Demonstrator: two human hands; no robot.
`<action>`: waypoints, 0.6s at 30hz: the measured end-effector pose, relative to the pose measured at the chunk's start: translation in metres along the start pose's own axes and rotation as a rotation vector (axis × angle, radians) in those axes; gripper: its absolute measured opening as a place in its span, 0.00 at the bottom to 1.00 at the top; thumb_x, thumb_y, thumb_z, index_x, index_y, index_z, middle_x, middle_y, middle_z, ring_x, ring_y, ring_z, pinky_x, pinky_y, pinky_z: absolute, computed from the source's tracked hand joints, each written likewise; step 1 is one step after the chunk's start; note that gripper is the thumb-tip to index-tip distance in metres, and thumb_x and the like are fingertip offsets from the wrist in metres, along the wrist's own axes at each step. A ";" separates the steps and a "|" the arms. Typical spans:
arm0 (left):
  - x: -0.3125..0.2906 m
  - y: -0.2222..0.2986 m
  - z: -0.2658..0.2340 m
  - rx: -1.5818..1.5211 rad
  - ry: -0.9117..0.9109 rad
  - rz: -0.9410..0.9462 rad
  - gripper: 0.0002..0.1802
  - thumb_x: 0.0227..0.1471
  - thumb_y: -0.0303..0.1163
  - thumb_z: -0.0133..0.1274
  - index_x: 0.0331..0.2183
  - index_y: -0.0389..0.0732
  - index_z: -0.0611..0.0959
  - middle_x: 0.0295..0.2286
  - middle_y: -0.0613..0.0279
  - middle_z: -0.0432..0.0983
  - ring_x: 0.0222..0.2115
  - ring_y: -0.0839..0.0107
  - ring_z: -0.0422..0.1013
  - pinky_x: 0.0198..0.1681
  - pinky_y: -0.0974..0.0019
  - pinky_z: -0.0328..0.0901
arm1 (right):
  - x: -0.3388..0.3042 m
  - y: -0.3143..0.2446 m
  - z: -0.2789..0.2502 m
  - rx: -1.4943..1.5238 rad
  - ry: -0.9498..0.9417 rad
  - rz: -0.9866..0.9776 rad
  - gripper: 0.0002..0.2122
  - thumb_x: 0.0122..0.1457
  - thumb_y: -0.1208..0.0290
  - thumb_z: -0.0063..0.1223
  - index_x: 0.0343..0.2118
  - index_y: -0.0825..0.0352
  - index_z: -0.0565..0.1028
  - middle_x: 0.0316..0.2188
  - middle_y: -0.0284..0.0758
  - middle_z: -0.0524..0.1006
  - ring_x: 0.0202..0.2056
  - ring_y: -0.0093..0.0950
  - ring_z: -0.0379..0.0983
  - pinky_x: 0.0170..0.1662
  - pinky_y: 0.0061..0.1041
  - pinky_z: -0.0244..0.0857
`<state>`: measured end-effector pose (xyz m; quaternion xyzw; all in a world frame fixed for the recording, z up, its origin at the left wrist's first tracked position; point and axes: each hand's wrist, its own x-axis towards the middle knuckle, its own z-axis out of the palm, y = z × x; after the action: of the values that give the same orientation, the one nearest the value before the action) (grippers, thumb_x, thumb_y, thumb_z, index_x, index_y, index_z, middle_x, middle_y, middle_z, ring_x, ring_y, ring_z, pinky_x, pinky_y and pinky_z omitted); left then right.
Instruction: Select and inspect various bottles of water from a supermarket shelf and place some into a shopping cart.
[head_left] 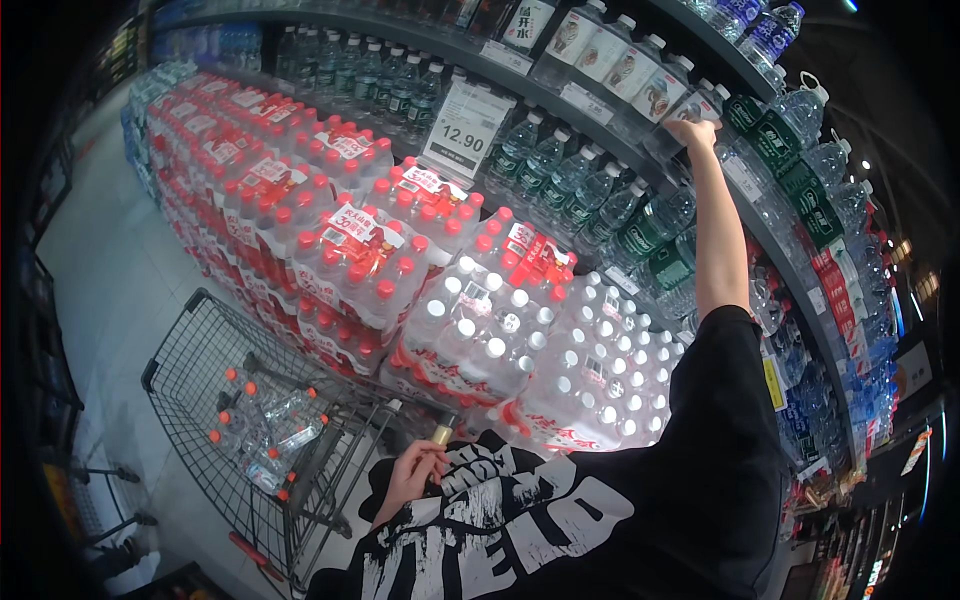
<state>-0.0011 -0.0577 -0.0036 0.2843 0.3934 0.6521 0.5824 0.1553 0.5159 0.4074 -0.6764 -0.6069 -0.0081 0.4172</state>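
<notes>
At two o'clock, your right hand (pixel 694 130) touches a clear, white-capped plastic bottle (pixel 691 107) on a dark shelf (pixel 546 82) — I can't tell how closed; at seven, your left hand (pixel 412 472) curls by a gold cylinder (pixel 442 433) — hold unclear.

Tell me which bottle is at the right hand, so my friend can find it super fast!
Look above the big pile of red-capped packs to the dark curved shelf. On it stands a row of clear bottles with pale labels; follow it to the right. The bottle at that end is the only one in the row with the right hand at it.
</notes>
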 end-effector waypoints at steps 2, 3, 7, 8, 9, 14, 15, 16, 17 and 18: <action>0.000 -0.001 -0.002 -0.002 -0.001 0.003 0.09 0.56 0.25 0.39 0.39 0.34 0.70 0.30 0.58 0.71 0.24 0.79 0.65 0.27 0.77 0.62 | 0.002 0.003 0.004 -0.004 -0.026 0.003 0.49 0.26 0.61 0.72 0.50 0.73 0.51 0.47 0.46 0.67 0.49 0.35 0.65 0.52 0.25 0.60; 0.000 -0.002 -0.002 -0.004 -0.006 0.003 0.09 0.56 0.25 0.39 0.39 0.34 0.70 0.30 0.58 0.71 0.24 0.79 0.65 0.27 0.77 0.62 | 0.002 0.007 0.005 -0.009 -0.027 -0.037 0.47 0.26 0.61 0.72 0.49 0.74 0.54 0.45 0.45 0.68 0.48 0.35 0.67 0.50 0.26 0.61; 0.001 -0.003 -0.002 0.011 -0.007 0.001 0.09 0.56 0.25 0.39 0.39 0.34 0.71 0.29 0.58 0.71 0.24 0.79 0.65 0.27 0.77 0.62 | 0.007 0.015 0.006 -0.045 -0.044 -0.099 0.40 0.27 0.60 0.71 0.45 0.75 0.65 0.42 0.45 0.72 0.44 0.34 0.70 0.47 0.27 0.63; 0.001 -0.005 -0.002 -0.003 -0.003 -0.002 0.09 0.56 0.25 0.39 0.39 0.34 0.70 0.29 0.58 0.71 0.24 0.79 0.65 0.27 0.77 0.62 | 0.010 0.016 0.006 -0.070 -0.062 -0.084 0.37 0.27 0.59 0.71 0.42 0.76 0.69 0.41 0.44 0.73 0.43 0.34 0.71 0.46 0.27 0.63; 0.001 -0.005 -0.002 -0.015 0.007 -0.002 0.09 0.56 0.24 0.38 0.38 0.33 0.70 0.29 0.58 0.71 0.24 0.80 0.65 0.27 0.77 0.62 | 0.010 0.015 0.008 -0.064 -0.063 -0.086 0.37 0.27 0.59 0.71 0.42 0.76 0.69 0.41 0.44 0.73 0.43 0.34 0.71 0.46 0.27 0.63; 0.003 -0.003 -0.001 0.028 -0.012 0.018 0.09 0.56 0.24 0.38 0.38 0.33 0.70 0.29 0.58 0.71 0.24 0.79 0.65 0.27 0.77 0.62 | 0.005 0.014 0.013 -0.011 -0.112 -0.134 0.33 0.31 0.59 0.68 0.41 0.75 0.72 0.41 0.45 0.74 0.43 0.38 0.71 0.48 0.29 0.63; 0.004 -0.003 -0.002 0.022 -0.011 0.001 0.09 0.56 0.23 0.38 0.38 0.33 0.70 0.28 0.59 0.71 0.24 0.79 0.65 0.27 0.77 0.62 | 0.006 0.016 0.015 0.002 -0.109 -0.135 0.33 0.31 0.59 0.68 0.41 0.75 0.72 0.41 0.45 0.74 0.43 0.38 0.71 0.48 0.29 0.63; 0.005 0.000 -0.001 0.033 -0.016 -0.008 0.09 0.56 0.23 0.38 0.38 0.33 0.71 0.29 0.59 0.71 0.24 0.79 0.65 0.27 0.77 0.62 | 0.008 0.019 0.015 0.017 -0.088 -0.152 0.32 0.31 0.59 0.68 0.40 0.74 0.73 0.40 0.45 0.74 0.43 0.38 0.71 0.47 0.30 0.63; 0.008 -0.002 -0.002 0.044 -0.020 -0.012 0.09 0.56 0.23 0.38 0.38 0.34 0.71 0.28 0.59 0.70 0.24 0.79 0.65 0.27 0.77 0.62 | 0.009 0.021 0.015 0.032 -0.066 -0.169 0.31 0.31 0.60 0.68 0.39 0.74 0.73 0.40 0.45 0.74 0.43 0.38 0.71 0.47 0.30 0.63; 0.006 -0.003 -0.001 0.032 -0.017 -0.009 0.09 0.56 0.23 0.38 0.38 0.33 0.71 0.28 0.59 0.70 0.24 0.79 0.65 0.27 0.77 0.62 | -0.006 0.015 0.008 0.056 -0.142 -0.142 0.37 0.32 0.60 0.67 0.47 0.75 0.67 0.45 0.49 0.70 0.48 0.40 0.67 0.49 0.32 0.61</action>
<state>-0.0015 -0.0521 -0.0077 0.2972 0.4000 0.6406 0.5842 0.1626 0.5173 0.3906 -0.6187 -0.6812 0.0272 0.3903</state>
